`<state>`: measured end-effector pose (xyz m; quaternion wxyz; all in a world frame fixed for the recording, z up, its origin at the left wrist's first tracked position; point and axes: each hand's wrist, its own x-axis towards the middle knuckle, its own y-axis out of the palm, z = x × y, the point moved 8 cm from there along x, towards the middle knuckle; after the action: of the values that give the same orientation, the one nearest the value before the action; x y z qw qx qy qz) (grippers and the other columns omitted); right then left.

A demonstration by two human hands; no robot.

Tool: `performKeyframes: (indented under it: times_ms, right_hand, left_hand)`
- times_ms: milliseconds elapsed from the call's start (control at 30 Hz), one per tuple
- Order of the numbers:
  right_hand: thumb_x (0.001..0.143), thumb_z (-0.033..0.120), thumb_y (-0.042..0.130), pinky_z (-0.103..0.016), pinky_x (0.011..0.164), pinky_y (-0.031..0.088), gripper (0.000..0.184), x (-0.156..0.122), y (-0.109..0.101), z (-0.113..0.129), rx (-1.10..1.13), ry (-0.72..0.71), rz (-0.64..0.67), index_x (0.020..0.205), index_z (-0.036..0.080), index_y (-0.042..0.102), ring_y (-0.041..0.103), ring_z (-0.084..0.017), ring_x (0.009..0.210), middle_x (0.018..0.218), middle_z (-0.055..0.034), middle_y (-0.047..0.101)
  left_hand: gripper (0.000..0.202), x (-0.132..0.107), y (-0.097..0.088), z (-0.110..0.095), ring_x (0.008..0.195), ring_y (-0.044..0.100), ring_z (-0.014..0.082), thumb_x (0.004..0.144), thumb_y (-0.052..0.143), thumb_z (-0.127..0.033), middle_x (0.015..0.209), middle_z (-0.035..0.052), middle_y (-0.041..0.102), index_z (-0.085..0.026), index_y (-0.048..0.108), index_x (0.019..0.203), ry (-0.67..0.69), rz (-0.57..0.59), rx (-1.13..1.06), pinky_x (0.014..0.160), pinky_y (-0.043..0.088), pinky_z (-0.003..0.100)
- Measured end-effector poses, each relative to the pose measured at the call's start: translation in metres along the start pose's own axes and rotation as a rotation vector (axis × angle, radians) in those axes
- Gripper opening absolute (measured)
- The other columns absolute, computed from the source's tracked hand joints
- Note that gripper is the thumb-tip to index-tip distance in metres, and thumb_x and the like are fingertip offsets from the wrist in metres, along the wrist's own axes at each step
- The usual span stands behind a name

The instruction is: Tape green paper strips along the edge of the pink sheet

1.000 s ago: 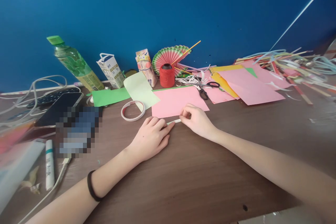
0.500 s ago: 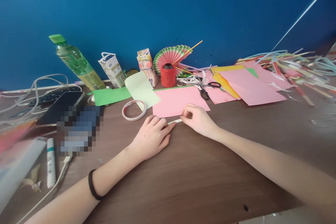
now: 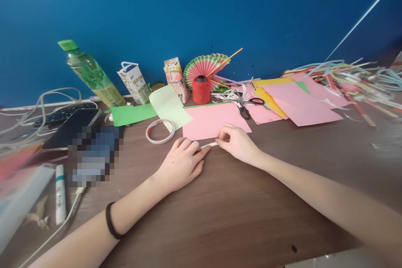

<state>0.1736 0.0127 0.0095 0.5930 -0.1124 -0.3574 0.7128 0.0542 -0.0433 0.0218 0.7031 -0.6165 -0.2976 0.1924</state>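
A narrow whitish-green strip (image 3: 213, 144), seemingly paper, lies on the brown table between my hands. My left hand (image 3: 180, 163) rests on the tabletop with its fingers apart; the index finger presses down on the strip and covers its left part. At the right end, my right hand (image 3: 234, 142) pinches the strip between thumb and fingertips. Just behind them lies a pink paper sheet (image 3: 216, 121). A roll of tape (image 3: 160, 140) lies flat to the left, touching or close to a pale green sheet (image 3: 169, 106).
Black-handled scissors (image 3: 244, 112) lie behind the pink sheet, near a red thread spool (image 3: 201, 92) and a folded paper fan (image 3: 201, 69). A bottle (image 3: 94, 75) and a carton (image 3: 135, 83) stand along the blue wall. A phone (image 3: 72, 129), cables and a marker (image 3: 60, 194) are at left.
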Motion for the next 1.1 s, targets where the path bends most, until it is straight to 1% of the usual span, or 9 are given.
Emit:
performKeyframes:
  times_ms: [200, 333, 533, 667, 767, 867, 1000, 1100]
  right_hand:
    - [0.070, 0.008, 0.053, -0.025, 0.057, 0.037, 0.021, 0.000, 0.000, 0.003, -0.031, -0.010, 0.003, 0.058, 0.019, 0.041, 0.046, -0.011, 0.059, 0.067, 0.0020, 0.046]
    - [0.072, 0.008, 0.051, -0.025, 0.057, 0.037, 0.022, -0.003, 0.001, 0.005, -0.062, -0.015, 0.009, 0.058, 0.019, 0.038, 0.045, -0.011, 0.059, 0.068, 0.0022, 0.044]
    - [0.076, 0.014, 0.051, -0.026, 0.060, 0.037, 0.019, -0.004, 0.000, 0.008, -0.230, 0.003, 0.031, 0.061, 0.019, 0.039, 0.047, -0.011, 0.062, 0.075, 0.0009, 0.046]
    - [0.077, 0.017, 0.051, -0.026, 0.058, 0.036, 0.019, -0.003, 0.000, 0.008, -0.328, 0.005, 0.059, 0.062, 0.020, 0.040, 0.047, -0.011, 0.062, 0.075, 0.0005, 0.046]
    - [0.078, 0.020, 0.051, -0.027, 0.057, 0.035, 0.018, -0.003, -0.001, 0.013, -0.418, -0.037, 0.054, 0.063, 0.020, 0.042, 0.049, -0.014, 0.068, 0.079, -0.0015, 0.047]
    - [0.078, 0.020, 0.051, -0.028, 0.060, 0.037, 0.016, -0.003, -0.001, 0.018, -0.503, -0.091, 0.046, 0.063, 0.019, 0.044, 0.050, -0.018, 0.076, 0.082, -0.0043, 0.049]
    - [0.078, 0.019, 0.052, -0.032, 0.065, 0.039, 0.013, -0.003, -0.001, 0.022, -0.572, -0.144, 0.055, 0.066, 0.019, 0.047, 0.049, -0.020, 0.077, 0.083, -0.0068, 0.049]
    - [0.078, 0.019, 0.052, -0.032, 0.065, 0.039, 0.014, -0.002, -0.001, 0.022, -0.570, -0.153, 0.058, 0.065, 0.019, 0.047, 0.049, -0.020, 0.078, 0.084, -0.0069, 0.049]
  left_hand:
    - [0.038, 0.000, -0.001, 0.000, 0.084, 0.046, 0.0201, 0.086, 0.037, -0.023, 0.085, 0.0063, 0.054, -0.019, 0.053, 0.121, 0.002, -0.021, -0.005, 0.085, 0.037, 0.038]
    - [0.038, 0.000, -0.001, 0.000, 0.084, 0.045, 0.0203, 0.086, 0.036, -0.023, 0.086, 0.0065, 0.054, -0.018, 0.053, 0.120, 0.003, -0.013, 0.001, 0.085, 0.037, 0.038]
    - [0.039, 0.000, -0.001, -0.001, 0.085, 0.046, 0.0207, 0.085, 0.038, -0.022, 0.085, 0.0066, 0.054, -0.018, 0.052, 0.121, 0.012, -0.017, 0.013, 0.086, 0.036, 0.039]
    - [0.039, 0.001, -0.001, 0.000, 0.085, 0.046, 0.0206, 0.086, 0.037, -0.022, 0.085, 0.0071, 0.054, -0.018, 0.053, 0.121, 0.008, -0.015, 0.004, 0.086, 0.037, 0.039]
    - [0.039, 0.000, -0.001, -0.001, 0.085, 0.046, 0.0209, 0.086, 0.037, -0.023, 0.085, 0.0071, 0.054, -0.018, 0.052, 0.121, 0.008, -0.010, 0.005, 0.086, 0.037, 0.039]
    - [0.039, 0.000, -0.001, -0.001, 0.085, 0.046, 0.0210, 0.086, 0.037, -0.023, 0.085, 0.0070, 0.054, -0.017, 0.052, 0.121, 0.009, -0.009, 0.008, 0.086, 0.037, 0.039]
    - [0.039, 0.000, -0.001, -0.001, 0.084, 0.046, 0.0209, 0.086, 0.036, -0.023, 0.085, 0.0068, 0.054, -0.018, 0.052, 0.122, 0.006, -0.009, -0.002, 0.085, 0.037, 0.039]
    - [0.039, 0.000, -0.001, -0.001, 0.084, 0.046, 0.0208, 0.086, 0.037, -0.023, 0.086, 0.0068, 0.054, -0.018, 0.052, 0.122, 0.004, -0.017, -0.009, 0.085, 0.037, 0.039]
